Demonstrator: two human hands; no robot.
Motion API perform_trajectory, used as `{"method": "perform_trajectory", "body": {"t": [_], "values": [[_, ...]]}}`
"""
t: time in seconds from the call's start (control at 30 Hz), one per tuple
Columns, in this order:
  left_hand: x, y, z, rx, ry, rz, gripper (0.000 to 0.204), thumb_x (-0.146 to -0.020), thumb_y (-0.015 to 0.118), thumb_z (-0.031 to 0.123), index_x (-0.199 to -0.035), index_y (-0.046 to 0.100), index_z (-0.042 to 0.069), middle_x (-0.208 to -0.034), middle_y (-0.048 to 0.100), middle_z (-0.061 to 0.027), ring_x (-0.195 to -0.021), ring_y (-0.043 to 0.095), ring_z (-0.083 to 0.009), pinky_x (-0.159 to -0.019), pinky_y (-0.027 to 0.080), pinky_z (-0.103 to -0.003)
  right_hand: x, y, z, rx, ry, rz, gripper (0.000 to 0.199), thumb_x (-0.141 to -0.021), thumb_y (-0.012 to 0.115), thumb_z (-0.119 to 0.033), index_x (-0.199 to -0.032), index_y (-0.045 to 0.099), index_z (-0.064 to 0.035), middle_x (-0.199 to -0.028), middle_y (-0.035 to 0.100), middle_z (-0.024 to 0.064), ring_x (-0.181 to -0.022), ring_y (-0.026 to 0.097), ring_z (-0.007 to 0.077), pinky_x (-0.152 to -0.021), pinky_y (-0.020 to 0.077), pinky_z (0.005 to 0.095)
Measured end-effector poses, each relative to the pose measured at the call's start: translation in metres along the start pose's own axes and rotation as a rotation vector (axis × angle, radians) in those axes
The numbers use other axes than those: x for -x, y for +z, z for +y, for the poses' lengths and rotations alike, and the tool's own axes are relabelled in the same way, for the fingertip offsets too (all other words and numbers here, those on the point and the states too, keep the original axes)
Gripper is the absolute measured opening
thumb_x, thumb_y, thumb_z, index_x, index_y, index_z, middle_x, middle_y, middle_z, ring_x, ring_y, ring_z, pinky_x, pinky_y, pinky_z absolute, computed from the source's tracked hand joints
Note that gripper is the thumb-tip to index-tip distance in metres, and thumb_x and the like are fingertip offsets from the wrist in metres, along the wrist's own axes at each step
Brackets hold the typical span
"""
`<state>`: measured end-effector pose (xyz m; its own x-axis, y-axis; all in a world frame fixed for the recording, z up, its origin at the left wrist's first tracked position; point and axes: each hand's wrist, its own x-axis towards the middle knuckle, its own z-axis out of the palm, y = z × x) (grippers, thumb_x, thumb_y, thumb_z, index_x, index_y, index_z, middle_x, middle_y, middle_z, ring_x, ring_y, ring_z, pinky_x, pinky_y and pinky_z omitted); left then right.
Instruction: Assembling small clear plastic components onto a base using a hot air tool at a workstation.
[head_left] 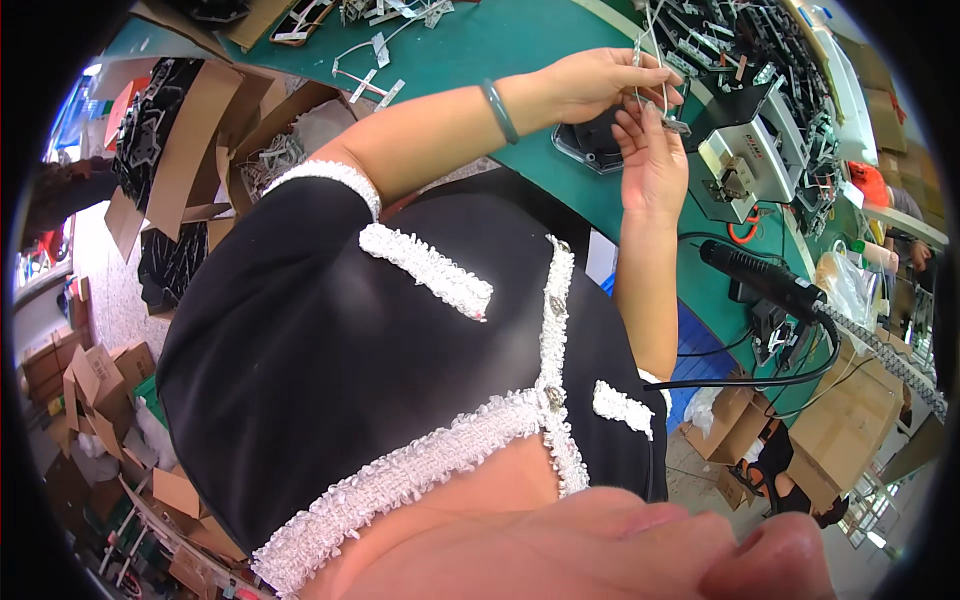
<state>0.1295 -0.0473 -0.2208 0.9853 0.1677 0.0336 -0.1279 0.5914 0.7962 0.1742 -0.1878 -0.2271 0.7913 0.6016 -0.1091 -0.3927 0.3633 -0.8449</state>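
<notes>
Lying leftmost on the green bench (450, 50) are loose wired strips (368, 88). Next, the left hand (605, 82) pinches the thin leads of a small wired plate (677, 127), raised over the bench. The right hand (652, 160) grips narrowly beside the plate. Expect low weight, limp leads and probably fragile joints: hold the plate's edges; avoid tugging. Rightmost stands a metal fixture (775, 150).

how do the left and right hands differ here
The left hand points rightward in the picture; the right hand points upward. The left hand has a grey-green bangle near its wrist; the right hand has none. Both hold thin, pale wires.
</notes>
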Motion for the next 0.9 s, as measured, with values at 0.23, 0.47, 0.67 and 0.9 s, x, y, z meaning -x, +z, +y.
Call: {"method": "perform_trajectory", "body": {"t": [0.23, 0.47, 0.67, 0.9], "values": [[-0.012, -0.015, -0.023, -0.361, -0.130, 0.149, 0.028, -0.091, 0.067, 0.027, -0.100, 0.064, 0.001, -0.085, 0.062, -0.0035, -0.071, 0.057, -0.0096, -0.060, 0.047, -0.022, 0.013, -0.009, -0.013, 0.693, -0.412, 0.079, 0.033, -0.084, 0.071, -0.001, -0.113, 0.057, 0.0074, -0.094, 0.068, 0.0128, -0.079, 0.068, 0.0170, -0.071, 0.0548, 0.0268], [-0.017, -0.033, -0.022, -0.272, -0.355, 0.124, 0.019, -0.087, 0.072, 0.019, -0.086, 0.066, 0.002, -0.074, 0.063, -0.0055, -0.056, 0.058, -0.0101, -0.045, 0.044, -0.020, 0.002, -0.037, -0.026, 1.489, -0.907, -0.286, 0.041, -0.075, 0.076, -0.002, -0.114, 0.069, -0.0108, -0.093, 0.069, 0.0051, -0.072, 0.065, 0.0152, -0.066, 0.0527, 0.0269], [0.020, -0.046, -0.019, -1.436, 0.151, -0.026, 0.068, -0.075, 0.071, 0.061, -0.112, 0.064, 0.005, -0.097, 0.066, -0.0106, -0.088, 0.066, -0.0252, -0.073, 0.050, -0.038, 0.000, -0.037, -0.034, 1.797, -1.041, -0.132, 0.033, -0.069, 0.076, -0.007, -0.098, 0.075, -0.0222, -0.093, 0.065, -0.0004, -0.068, 0.057, 0.0160, -0.060, 0.0479, 0.0292], [0.042, -0.077, -0.030, -1.552, 0.373, -0.386, 0.057, -0.075, 0.078, 0.033, -0.127, 0.058, 0.020, -0.148, 0.039, -0.0094, -0.143, 0.027, -0.0284, -0.116, 0.017, -0.056, 0.005, -0.052, -0.025, 1.699, -0.964, -0.510, 0.033, -0.068, 0.076, -0.005, -0.099, 0.074, -0.0174, -0.091, 0.066, -0.0011, -0.077, 0.059, 0.0175, -0.067, 0.0503, 0.0305]]}}
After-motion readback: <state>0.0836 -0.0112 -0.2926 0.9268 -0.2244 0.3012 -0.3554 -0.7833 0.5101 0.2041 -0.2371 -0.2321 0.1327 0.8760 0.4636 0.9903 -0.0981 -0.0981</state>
